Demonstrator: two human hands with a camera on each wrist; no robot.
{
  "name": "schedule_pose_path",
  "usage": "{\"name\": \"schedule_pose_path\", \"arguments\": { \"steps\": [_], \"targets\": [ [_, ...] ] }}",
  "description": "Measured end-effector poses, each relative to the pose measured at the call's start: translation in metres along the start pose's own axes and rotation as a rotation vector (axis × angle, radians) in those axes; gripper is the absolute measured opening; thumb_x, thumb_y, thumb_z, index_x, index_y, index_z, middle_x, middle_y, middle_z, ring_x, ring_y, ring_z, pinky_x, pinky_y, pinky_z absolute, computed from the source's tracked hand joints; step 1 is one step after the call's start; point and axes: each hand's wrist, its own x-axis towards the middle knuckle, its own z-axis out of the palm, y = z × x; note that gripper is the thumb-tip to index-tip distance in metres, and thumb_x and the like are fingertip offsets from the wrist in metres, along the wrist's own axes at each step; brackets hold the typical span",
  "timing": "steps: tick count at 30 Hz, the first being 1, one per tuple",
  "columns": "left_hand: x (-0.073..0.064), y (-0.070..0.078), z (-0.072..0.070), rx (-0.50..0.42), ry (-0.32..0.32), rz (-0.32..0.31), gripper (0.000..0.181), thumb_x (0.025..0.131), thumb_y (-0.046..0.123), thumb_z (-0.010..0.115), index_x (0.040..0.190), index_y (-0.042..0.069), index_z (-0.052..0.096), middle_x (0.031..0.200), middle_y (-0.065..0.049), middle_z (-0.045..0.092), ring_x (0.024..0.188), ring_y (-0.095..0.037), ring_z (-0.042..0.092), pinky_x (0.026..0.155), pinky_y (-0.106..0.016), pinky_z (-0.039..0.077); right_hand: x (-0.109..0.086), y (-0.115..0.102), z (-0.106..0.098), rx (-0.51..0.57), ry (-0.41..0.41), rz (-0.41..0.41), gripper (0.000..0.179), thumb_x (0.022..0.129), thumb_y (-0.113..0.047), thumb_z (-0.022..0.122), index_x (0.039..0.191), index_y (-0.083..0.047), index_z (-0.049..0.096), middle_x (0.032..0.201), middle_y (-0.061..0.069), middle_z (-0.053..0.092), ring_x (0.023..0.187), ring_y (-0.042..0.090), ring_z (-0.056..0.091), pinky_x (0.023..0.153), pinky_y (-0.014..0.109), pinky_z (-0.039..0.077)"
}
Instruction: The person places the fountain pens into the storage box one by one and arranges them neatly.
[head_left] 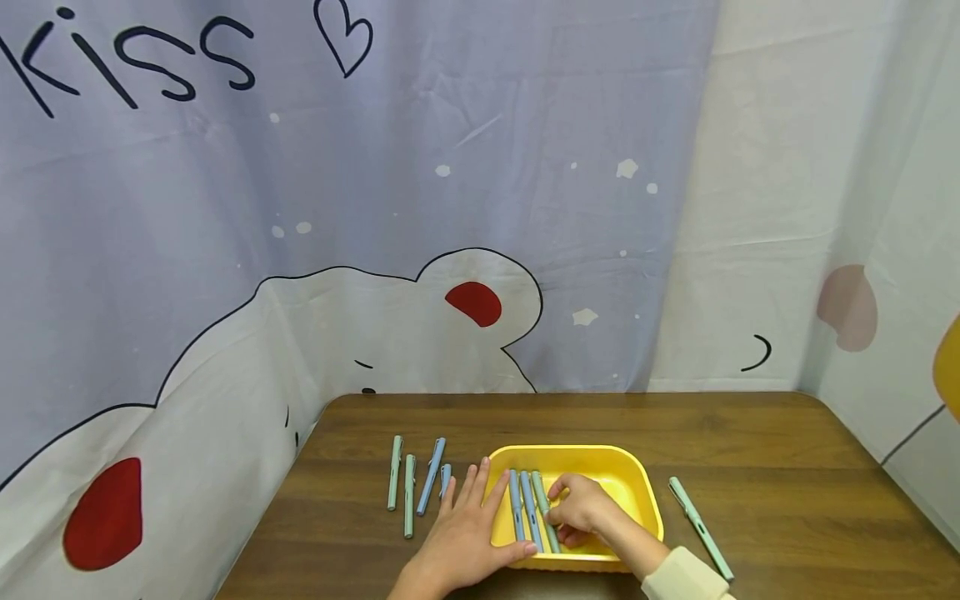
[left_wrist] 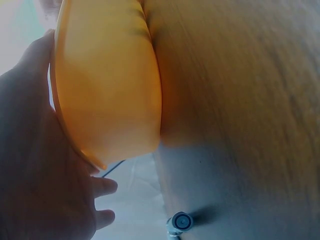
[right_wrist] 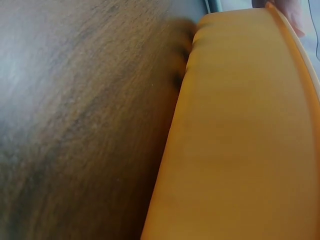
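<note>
In the head view, a yellow tray (head_left: 637, 492) stands on the wooden table. Two blue pens, one at the left (head_left: 516, 504) and one beside it (head_left: 529, 508), lie side by side in its left part with a green pen (head_left: 542, 496) to their right. My right hand (head_left: 581, 508) reaches into the tray and pinches that green pen between curled fingers and thumb. Fingers spread and straight, my left hand (head_left: 465, 533) rests over the tray's left rim, its thumb by the lower ends of the pens. The left wrist view shows this hand (left_wrist: 55, 165) against the tray's rim.
Left of the tray lie two green pens, the outer one (head_left: 394, 472) and the inner one (head_left: 409, 496), plus a blue pen (head_left: 431, 475) and another blue pen (head_left: 446, 477) partly hidden by my left hand. A green pen (head_left: 701, 529) lies right of the tray. Behind the table (head_left: 750, 433) hangs a printed curtain.
</note>
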Motion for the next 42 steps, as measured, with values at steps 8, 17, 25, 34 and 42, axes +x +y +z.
{"name": "schedule_pose_path", "arguments": {
  "steps": [8,17,25,34,42],
  "targets": [
    [-0.001,0.000,0.001,0.001,-0.006,-0.003,0.102,0.086,0.079,0.053,0.161,0.016,0.028,0.169,-0.016,0.011,0.154,-0.039,0.016,0.120,-0.066,0.011,-0.002,0.000,-0.003,-0.016,-0.026,-0.001,0.021,0.084,0.003,0.073,0.101,0.000,0.060,0.070,0.012,0.068,0.050,0.016,0.066,0.049,0.030,0.057],
    [0.000,0.000,0.001,0.002,-0.006,-0.007,0.101,0.086,0.079,0.054,0.162,0.017,0.028,0.170,-0.014,0.010,0.154,-0.039,0.016,0.120,-0.066,0.011,-0.004,0.001,-0.003,-0.023,-0.048,-0.032,0.029,0.080,0.003,0.077,0.102,0.001,0.059,0.067,0.011,0.066,0.050,0.016,0.066,0.048,0.031,0.057],
    [0.000,0.002,-0.001,0.002,-0.005,-0.009,0.101,0.086,0.078,0.054,0.161,0.017,0.028,0.170,-0.014,0.010,0.154,-0.039,0.016,0.120,-0.066,0.011,0.000,0.004,-0.001,-0.007,-0.064,-0.046,0.028,0.080,0.004,0.075,0.102,0.002,0.058,0.065,0.013,0.067,0.049,0.017,0.067,0.048,0.031,0.057],
    [-0.001,0.002,-0.002,0.009,0.005,-0.005,0.101,0.086,0.078,0.055,0.161,0.016,0.029,0.169,-0.015,0.011,0.154,-0.039,0.017,0.120,-0.065,0.013,-0.008,0.000,-0.010,0.007,-0.060,-0.071,0.029,0.085,-0.001,0.072,0.109,0.005,0.057,0.067,0.014,0.067,0.052,0.019,0.067,0.050,0.033,0.058],
    [0.000,0.001,-0.001,0.004,-0.008,-0.013,0.101,0.086,0.080,0.053,0.162,0.018,0.028,0.170,-0.013,0.010,0.154,-0.039,0.016,0.120,-0.065,0.011,-0.028,-0.008,-0.035,0.006,-0.080,-0.133,0.037,0.090,-0.009,0.073,0.120,0.005,0.057,0.085,0.013,0.068,0.065,0.024,0.070,0.059,0.039,0.061]
  ]
}}
